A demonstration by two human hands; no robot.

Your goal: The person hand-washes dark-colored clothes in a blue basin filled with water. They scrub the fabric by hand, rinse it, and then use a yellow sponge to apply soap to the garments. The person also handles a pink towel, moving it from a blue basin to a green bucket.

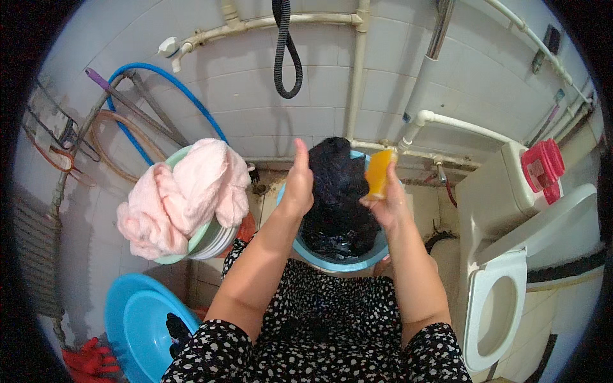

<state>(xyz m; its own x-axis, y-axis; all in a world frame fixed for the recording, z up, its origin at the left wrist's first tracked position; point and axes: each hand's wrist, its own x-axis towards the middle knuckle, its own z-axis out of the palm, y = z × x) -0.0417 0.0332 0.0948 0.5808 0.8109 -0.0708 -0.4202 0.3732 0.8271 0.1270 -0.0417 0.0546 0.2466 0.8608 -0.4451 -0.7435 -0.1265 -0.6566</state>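
My right hand grips a yellow bar of soap, holding it upright at the right edge of a wet black cloth. The cloth sits partly in a light blue basin, and its far end rises above the rim. My left hand is at the cloth's left edge. Its thumb points up, apart from the cloth, while the other fingers are hidden, so I cannot tell whether they hold the fabric. Dark water or wet fabric glistens near the basin's front.
A pale pink towel is heaped on a green tub at left. Nearer stand nested blue basins and red gloves. The toilet is at right, pipes and a black hose along the wall.
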